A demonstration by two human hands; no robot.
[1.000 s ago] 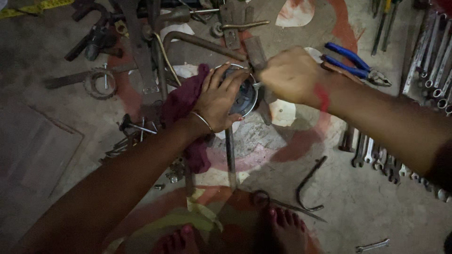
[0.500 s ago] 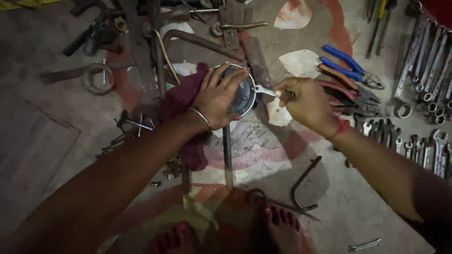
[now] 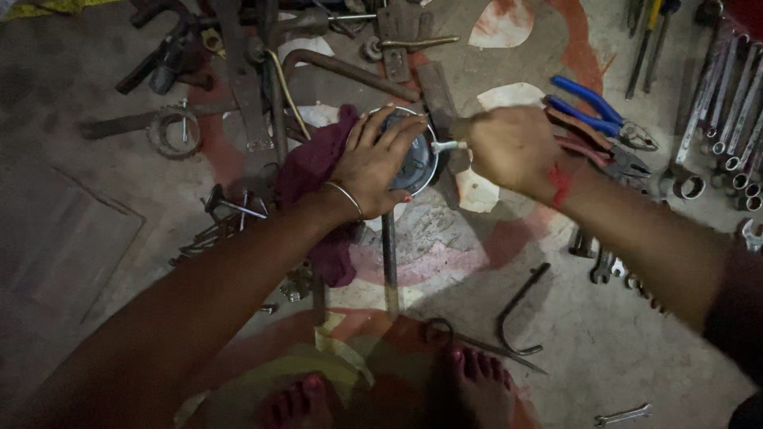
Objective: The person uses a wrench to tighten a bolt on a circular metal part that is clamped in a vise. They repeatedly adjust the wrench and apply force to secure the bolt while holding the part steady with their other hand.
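Below both hands, nearest the person, two bare feet [image 3: 381, 393] rest on the stained concrete floor [image 3: 95, 238], with a bent dark metal hook rod [image 3: 520, 314] lying just right of them. Between the forearms a straight grey steel bar [image 3: 389, 262] runs up toward the work. Above it, the left hand [image 3: 373, 163] lies spread, palm down, over a round dark metal disc-shaped part with a bright rim [image 3: 417, 159], pressing it flat, apparently to keep it from turning; a crumpled maroon rag [image 3: 306, 171] sits under and just left of that hand. Touching the disc's right edge is the tip of a slim silvery tool [image 3: 445, 146], gripped in the clenched right hand [image 3: 509, 147], held level so it meets the rim sideways. Just beyond the right hand lie blue-handled pliers [image 3: 592, 107], and farther right a row of bright steel spanners [image 3: 731, 119]. Left of the left hand, well apart, sits a toothed grey metal ring [image 3: 171, 131].
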